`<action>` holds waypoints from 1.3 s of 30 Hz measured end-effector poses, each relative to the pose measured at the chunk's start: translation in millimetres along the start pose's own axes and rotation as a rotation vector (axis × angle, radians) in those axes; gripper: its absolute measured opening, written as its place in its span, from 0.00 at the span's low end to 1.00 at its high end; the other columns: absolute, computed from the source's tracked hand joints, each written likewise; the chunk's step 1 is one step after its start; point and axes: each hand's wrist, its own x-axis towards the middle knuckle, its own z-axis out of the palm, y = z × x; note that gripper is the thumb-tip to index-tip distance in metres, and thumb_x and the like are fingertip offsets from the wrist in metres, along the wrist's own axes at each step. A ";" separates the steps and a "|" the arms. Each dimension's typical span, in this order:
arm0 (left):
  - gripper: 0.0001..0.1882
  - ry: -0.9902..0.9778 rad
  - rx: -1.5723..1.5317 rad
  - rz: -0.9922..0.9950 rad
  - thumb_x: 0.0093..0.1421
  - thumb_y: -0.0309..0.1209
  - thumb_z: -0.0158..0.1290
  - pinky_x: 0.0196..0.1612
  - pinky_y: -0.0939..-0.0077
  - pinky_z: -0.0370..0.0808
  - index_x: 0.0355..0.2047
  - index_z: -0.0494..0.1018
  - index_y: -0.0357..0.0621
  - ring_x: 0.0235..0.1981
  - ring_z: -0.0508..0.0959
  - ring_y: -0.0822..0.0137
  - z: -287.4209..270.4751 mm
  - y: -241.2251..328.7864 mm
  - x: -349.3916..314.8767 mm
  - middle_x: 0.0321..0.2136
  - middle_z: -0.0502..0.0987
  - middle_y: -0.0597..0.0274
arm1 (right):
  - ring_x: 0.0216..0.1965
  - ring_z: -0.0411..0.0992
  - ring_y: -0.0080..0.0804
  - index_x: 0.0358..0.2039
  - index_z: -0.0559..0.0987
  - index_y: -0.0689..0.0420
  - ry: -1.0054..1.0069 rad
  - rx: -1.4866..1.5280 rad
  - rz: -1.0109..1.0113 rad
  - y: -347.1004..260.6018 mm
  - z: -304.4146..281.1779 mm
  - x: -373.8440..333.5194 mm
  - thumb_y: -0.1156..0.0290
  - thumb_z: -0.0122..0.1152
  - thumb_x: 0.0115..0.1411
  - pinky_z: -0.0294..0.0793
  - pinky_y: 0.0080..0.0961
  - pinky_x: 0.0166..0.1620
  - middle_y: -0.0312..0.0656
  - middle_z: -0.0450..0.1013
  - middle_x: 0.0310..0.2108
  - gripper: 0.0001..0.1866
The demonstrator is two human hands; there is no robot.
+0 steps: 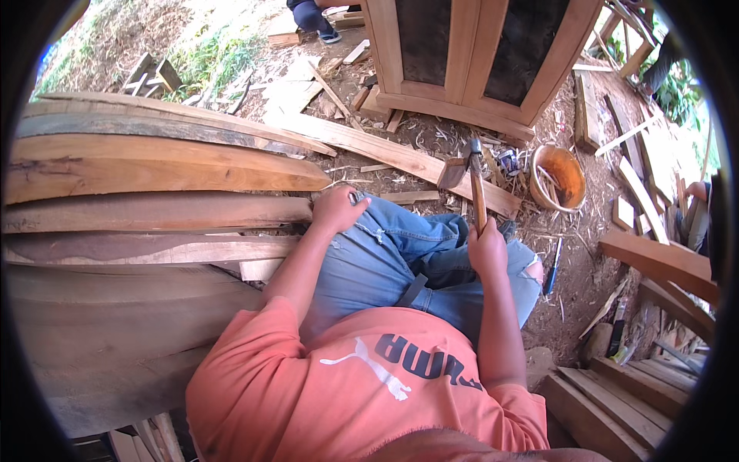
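Note:
My right hand (487, 245) is closed around the wooden handle of an adze (478, 192), held upright above my right knee. Its broad metal blade (453, 173) points to the left, and a dark fitting tops the handle. On my left knee rests my left hand (337, 208), its fingers draped over the blue jeans (362, 266) and no tool in it. Beside that hand lie the ends of several thick wooden planks (162, 169), stacked on my left.
A wooden cabinet or door frame with dark panels (462, 54) stands ahead. An orange bucket (558, 179) sits right of the adze, and a blue-handled tool (552, 269) lies below it. A long board (392, 154) crosses shaving-strewn ground. Parts of other people show at the top and right.

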 end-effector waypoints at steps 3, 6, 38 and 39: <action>0.34 -0.009 -0.056 0.034 0.64 0.62 0.61 0.56 0.52 0.80 0.53 0.83 0.44 0.52 0.84 0.46 11.1 13.5 10.6 0.48 0.86 0.45 | 0.44 0.81 0.69 0.46 0.73 0.61 0.069 -0.014 -0.010 17.2 -6.7 5.8 0.58 0.64 0.70 0.79 0.61 0.48 0.65 0.82 0.38 0.18; 0.34 0.016 -0.045 0.022 0.62 0.61 0.62 0.56 0.51 0.79 0.52 0.83 0.44 0.52 0.84 0.45 8.1 -16.8 7.2 0.48 0.86 0.44 | 0.43 0.80 0.71 0.47 0.73 0.61 0.015 0.029 0.017 3.1 10.9 -3.2 0.59 0.65 0.68 0.78 0.62 0.48 0.65 0.82 0.38 0.19; 0.33 -0.581 -0.741 0.272 0.81 0.54 0.40 0.64 0.55 0.75 0.71 0.66 0.42 0.60 0.80 0.58 111.8 136.0 -9.2 0.60 0.78 0.53 | 0.46 0.81 0.61 0.63 0.68 0.57 0.039 0.399 -0.107 34.3 5.6 -20.6 0.64 0.67 0.60 0.80 0.52 0.50 0.59 0.82 0.41 0.32; 0.34 -0.685 -0.865 0.142 0.81 0.56 0.39 0.64 0.55 0.76 0.72 0.64 0.43 0.59 0.80 0.58 117.1 157.5 -14.4 0.60 0.78 0.53 | 0.47 0.81 0.61 0.63 0.68 0.57 0.033 0.407 -0.099 35.5 4.3 -21.5 0.63 0.67 0.60 0.80 0.52 0.50 0.59 0.82 0.42 0.32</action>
